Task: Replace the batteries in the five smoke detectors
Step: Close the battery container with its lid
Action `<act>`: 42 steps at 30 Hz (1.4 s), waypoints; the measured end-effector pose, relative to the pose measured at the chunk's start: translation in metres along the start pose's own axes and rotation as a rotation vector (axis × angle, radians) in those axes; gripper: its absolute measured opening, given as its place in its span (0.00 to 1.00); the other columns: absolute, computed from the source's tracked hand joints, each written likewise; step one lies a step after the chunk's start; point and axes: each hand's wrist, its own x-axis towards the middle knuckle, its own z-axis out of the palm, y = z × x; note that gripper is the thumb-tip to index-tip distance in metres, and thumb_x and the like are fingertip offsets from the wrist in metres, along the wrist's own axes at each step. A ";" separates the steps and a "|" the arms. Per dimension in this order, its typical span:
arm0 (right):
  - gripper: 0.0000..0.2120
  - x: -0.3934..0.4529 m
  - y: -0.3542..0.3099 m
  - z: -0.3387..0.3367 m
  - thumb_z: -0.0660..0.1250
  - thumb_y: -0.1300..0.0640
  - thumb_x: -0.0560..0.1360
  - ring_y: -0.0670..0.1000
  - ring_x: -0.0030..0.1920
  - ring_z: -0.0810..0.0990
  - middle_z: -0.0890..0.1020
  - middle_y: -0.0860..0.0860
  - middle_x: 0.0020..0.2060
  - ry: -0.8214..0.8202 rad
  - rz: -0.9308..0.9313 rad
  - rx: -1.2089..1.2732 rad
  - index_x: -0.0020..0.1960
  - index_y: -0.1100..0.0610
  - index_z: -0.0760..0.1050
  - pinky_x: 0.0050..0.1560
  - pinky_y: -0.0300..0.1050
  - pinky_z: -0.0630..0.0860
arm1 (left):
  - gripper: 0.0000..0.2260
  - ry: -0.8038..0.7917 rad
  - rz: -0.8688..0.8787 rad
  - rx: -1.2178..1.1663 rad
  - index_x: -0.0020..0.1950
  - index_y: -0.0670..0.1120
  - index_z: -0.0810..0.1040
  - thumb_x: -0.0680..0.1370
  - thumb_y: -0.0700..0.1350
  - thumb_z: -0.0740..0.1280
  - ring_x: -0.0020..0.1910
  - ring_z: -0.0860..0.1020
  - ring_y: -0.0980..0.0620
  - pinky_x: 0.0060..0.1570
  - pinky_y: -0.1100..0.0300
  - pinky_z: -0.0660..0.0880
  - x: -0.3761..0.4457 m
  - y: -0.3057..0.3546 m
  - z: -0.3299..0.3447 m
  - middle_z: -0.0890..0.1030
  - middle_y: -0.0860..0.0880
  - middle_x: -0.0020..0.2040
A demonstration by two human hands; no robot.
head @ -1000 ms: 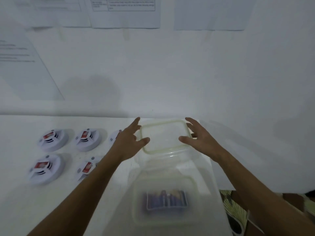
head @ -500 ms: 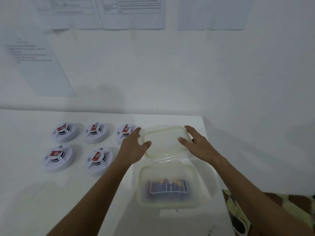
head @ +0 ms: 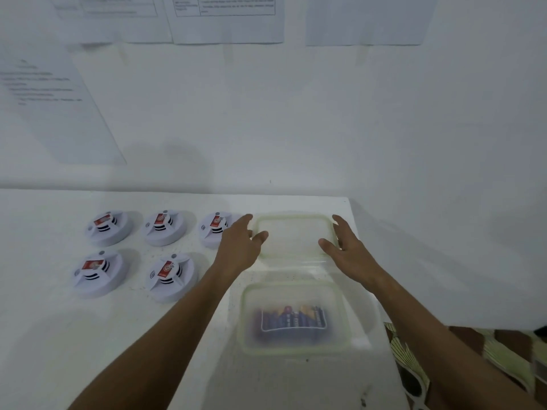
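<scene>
Two spread hands, left and right, flank the lid at the table corner; a nudge could tip it off.

Both forearms are bare from the bottom edge of the frame to the wrists, with no sleeve showing. The left hand and the right hand are bare too, without gloves, rings, a watch or a bracelet.
</scene>
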 end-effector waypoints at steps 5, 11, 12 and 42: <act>0.44 0.003 0.007 -0.008 0.70 0.47 0.75 0.49 0.73 0.67 0.62 0.45 0.76 -0.060 -0.015 0.088 0.79 0.43 0.43 0.72 0.49 0.66 | 0.44 -0.175 0.043 0.038 0.78 0.53 0.52 0.70 0.61 0.73 0.71 0.67 0.49 0.66 0.50 0.70 0.012 -0.002 -0.003 0.67 0.46 0.74; 0.58 0.002 0.017 0.002 0.80 0.54 0.66 0.45 0.69 0.70 0.67 0.44 0.72 -0.054 -0.074 0.183 0.79 0.44 0.42 0.65 0.39 0.69 | 0.48 -0.195 0.058 -0.082 0.78 0.56 0.49 0.68 0.56 0.77 0.72 0.65 0.48 0.67 0.46 0.69 0.017 -0.006 0.004 0.64 0.47 0.75; 0.58 0.003 0.019 0.004 0.80 0.56 0.66 0.44 0.68 0.71 0.67 0.44 0.72 -0.047 -0.080 0.202 0.80 0.45 0.42 0.64 0.37 0.70 | 0.48 -0.200 0.049 -0.113 0.78 0.57 0.50 0.67 0.55 0.77 0.71 0.66 0.48 0.67 0.46 0.70 0.019 -0.007 0.004 0.65 0.47 0.74; 0.64 0.058 -0.009 -0.028 0.85 0.47 0.57 0.48 0.78 0.51 0.52 0.43 0.78 -0.326 -0.100 -0.289 0.79 0.45 0.45 0.77 0.53 0.55 | 0.62 -0.553 0.426 0.529 0.79 0.50 0.46 0.56 0.64 0.80 0.77 0.51 0.51 0.75 0.52 0.53 0.071 0.024 -0.006 0.50 0.51 0.79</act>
